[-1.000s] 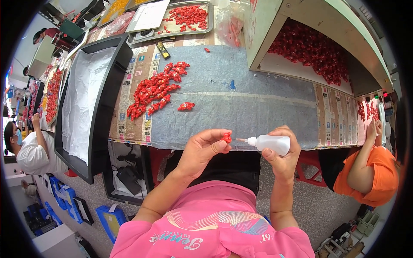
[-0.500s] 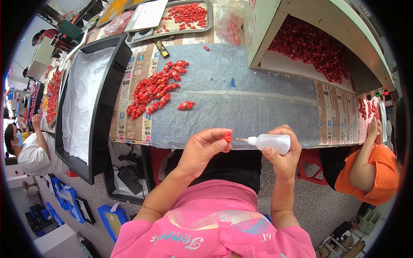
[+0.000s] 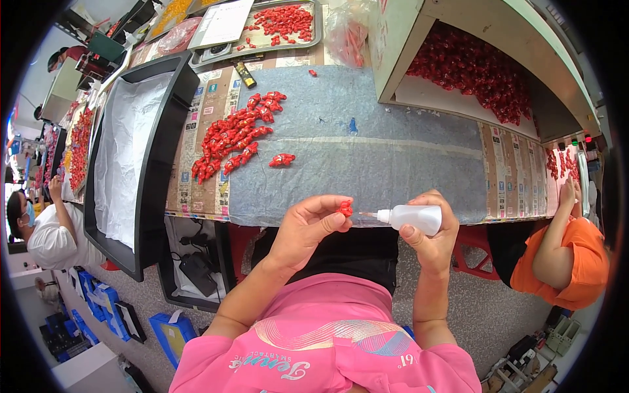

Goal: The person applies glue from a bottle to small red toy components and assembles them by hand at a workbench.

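Note:
Between thumb and fingers, my left hand [image 3: 308, 229] pinches a small red plastic figure piece [image 3: 345, 208] just over the table's near edge. My right hand [image 3: 432, 232] is wrapped round a white squeeze bottle [image 3: 417, 218], tipped on its side. Its thin nozzle points left at the red piece, with a small gap between them. Beyond my hands, a cluster of small red figures [image 3: 236, 134] lies on the left part of the blue-grey cloth [image 3: 367, 170]. One red figure [image 3: 282, 160] lies apart, nearer to my left hand.
A black tray [image 3: 147, 164] lined with white paper stands at the left. A metal tray [image 3: 319, 33] of red parts lies at the back. At the right, a box-like shelf [image 3: 406, 49] holds a red heap [image 3: 472, 72]. People sit at both sides.
The bottle's nozzle has drawn back very slightly from the red piece. Otherwise both hands keep almost the same pose, and the view has shifted a little.

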The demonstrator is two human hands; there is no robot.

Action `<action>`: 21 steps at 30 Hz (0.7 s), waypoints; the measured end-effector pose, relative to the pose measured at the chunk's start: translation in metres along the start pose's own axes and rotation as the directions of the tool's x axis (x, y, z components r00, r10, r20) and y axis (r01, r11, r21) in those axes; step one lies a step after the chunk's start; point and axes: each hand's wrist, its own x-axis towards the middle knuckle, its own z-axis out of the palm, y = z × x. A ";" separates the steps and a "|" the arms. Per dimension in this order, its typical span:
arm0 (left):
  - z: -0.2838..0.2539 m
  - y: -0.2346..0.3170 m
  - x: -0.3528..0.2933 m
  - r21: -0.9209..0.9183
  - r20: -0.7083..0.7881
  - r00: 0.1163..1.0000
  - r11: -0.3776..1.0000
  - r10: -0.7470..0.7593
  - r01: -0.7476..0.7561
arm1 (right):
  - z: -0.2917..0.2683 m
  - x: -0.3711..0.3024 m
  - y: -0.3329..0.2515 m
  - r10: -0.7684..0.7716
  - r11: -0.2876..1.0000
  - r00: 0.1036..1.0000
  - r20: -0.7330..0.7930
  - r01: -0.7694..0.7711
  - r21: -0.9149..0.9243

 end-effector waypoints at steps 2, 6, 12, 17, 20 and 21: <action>0.000 -0.001 0.000 0.004 0.002 1.000 1.000 0.005 -0.005 | 0.001 0.000 0.000 -0.002 1.000 1.000 0.000 0.002 0.006; 0.001 0.000 0.000 0.000 0.002 1.000 1.000 0.003 -0.003 | 0.001 -0.001 0.001 0.017 1.000 1.000 -0.010 -0.017 0.008; -0.001 -0.001 0.001 0.005 0.017 1.000 1.000 0.006 -0.006 | 0.001 -0.001 0.001 0.019 1.000 1.000 -0.013 -0.019 0.001; 0.000 0.000 0.000 -0.005 0.010 1.000 1.000 0.003 -0.003 | -0.001 -0.002 -0.001 0.019 1.000 1.000 -0.008 -0.019 0.008; -0.001 -0.001 0.001 -0.017 0.011 1.000 1.000 0.008 -0.008 | -0.002 -0.004 0.000 0.026 1.000 1.000 -0.006 -0.026 -0.001; -0.001 -0.002 0.000 -0.021 0.011 1.000 1.000 0.014 -0.014 | -0.002 -0.004 0.000 0.028 1.000 1.000 -0.004 -0.028 -0.001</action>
